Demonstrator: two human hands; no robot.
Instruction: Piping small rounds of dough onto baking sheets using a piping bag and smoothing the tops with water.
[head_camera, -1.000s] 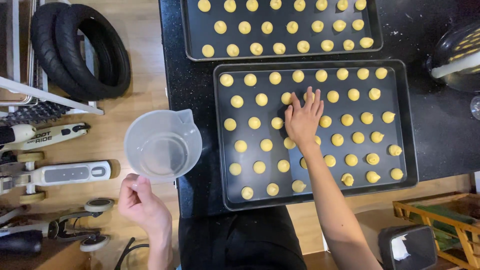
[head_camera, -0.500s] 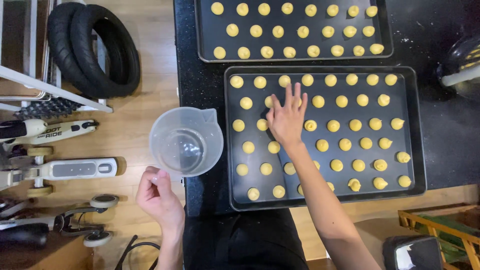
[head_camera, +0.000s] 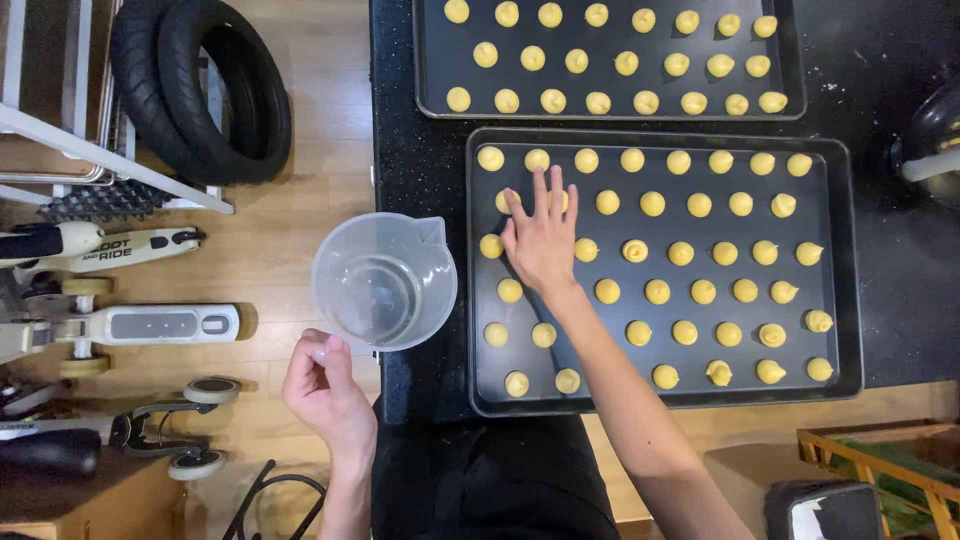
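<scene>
My left hand (head_camera: 328, 388) grips the handle of a clear plastic measuring jug (head_camera: 384, 282) that holds a little water, held out past the counter's left edge. My right hand (head_camera: 541, 236) lies flat with fingers spread over the upper left part of the near dark baking tray (head_camera: 845, 260), its fingertips on yellow dough mounds (head_camera: 652, 203) set out in rows. A second dark tray (head_camera: 430, 60) behind it carries several more yellow mounds.
Both trays rest on a black speckled counter (head_camera: 400, 150). On the wooden floor to the left lie two black tyres (head_camera: 205, 90), white scooters (head_camera: 120, 325) and a white rack (head_camera: 100, 155). A wooden crate (head_camera: 885, 470) is at the lower right.
My right hand has slid left across the near tray, from its middle to the upper left mounds. The jug has stayed in my left hand.
</scene>
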